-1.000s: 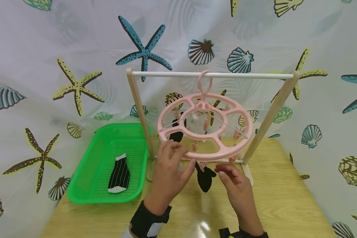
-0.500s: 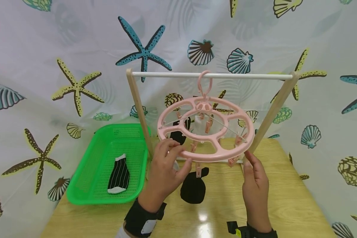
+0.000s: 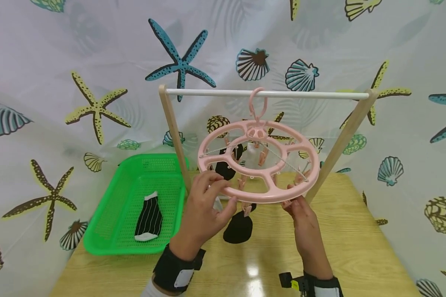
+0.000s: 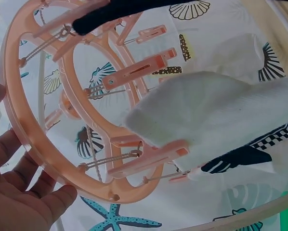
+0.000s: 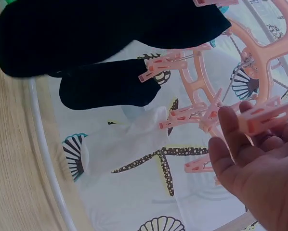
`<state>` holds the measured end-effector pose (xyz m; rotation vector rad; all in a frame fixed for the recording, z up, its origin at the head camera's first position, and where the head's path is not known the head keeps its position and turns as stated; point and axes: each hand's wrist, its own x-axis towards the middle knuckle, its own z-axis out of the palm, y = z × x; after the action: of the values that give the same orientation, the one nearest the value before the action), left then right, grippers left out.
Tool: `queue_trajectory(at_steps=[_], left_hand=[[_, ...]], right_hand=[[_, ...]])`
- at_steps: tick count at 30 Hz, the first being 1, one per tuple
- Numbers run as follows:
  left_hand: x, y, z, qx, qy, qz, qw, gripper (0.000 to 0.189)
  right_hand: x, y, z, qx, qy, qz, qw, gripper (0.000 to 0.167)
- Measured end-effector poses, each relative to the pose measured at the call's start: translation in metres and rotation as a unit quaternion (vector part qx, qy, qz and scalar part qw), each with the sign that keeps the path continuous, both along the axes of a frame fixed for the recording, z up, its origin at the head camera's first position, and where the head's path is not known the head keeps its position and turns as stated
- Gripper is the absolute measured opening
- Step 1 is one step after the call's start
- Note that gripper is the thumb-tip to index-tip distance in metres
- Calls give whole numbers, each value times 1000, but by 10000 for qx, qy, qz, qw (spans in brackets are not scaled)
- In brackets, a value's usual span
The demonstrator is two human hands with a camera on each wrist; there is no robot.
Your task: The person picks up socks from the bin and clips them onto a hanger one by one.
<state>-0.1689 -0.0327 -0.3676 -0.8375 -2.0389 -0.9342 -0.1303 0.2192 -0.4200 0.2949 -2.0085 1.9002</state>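
A pink round clip hanger [image 3: 278, 193] hangs by its hook, tilted towards me. My left hand [image 3: 204, 206] holds its front left rim, fingertips at the rim's edge in the left wrist view. Under the front right rim, my right hand [image 3: 304, 222] touches a pink clothespin [image 5: 262, 118], its loosely bent fingers spread beneath it. A black sock [image 3: 238, 227] dangles from a front clip. Another black sock [image 5: 108, 86] and a white sock [image 5: 127, 139] hang farther back. Near my left hand, a white sock with checkered trim [image 4: 202, 113] hangs from a clip.
The hanger's rack has a white top bar [image 3: 312, 95] and wooden side posts [image 3: 351, 128]. On the left, a green basket [image 3: 96, 231] contains a black striped sock [image 3: 148, 218]. Everything stands on a wooden table [image 3: 360, 247] before a patterned curtain [image 3: 115, 49].
The hanger has turned, and the front black sock has shifted left. My right hand moved right to the rim, then back left to a clothespin. The left hand stays on the rim.
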Motion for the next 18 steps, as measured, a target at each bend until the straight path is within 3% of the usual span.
queue_trajectory(at_steps=[4, 9, 18], left_hand=[[-2, -2, 0, 16, 9, -79, 10000, 24], [-4, -4, -1, -18, -31, -176, 9998, 24], [-3, -6, 2, -122, 9, -202, 9997, 23]], right_hand=[[0, -1, 0, -152, -63, 61, 9998, 29], [0, 1, 1, -333, 196, 370, 9986, 25], [4, 0, 4, -270, -114, 118, 9995, 15]])
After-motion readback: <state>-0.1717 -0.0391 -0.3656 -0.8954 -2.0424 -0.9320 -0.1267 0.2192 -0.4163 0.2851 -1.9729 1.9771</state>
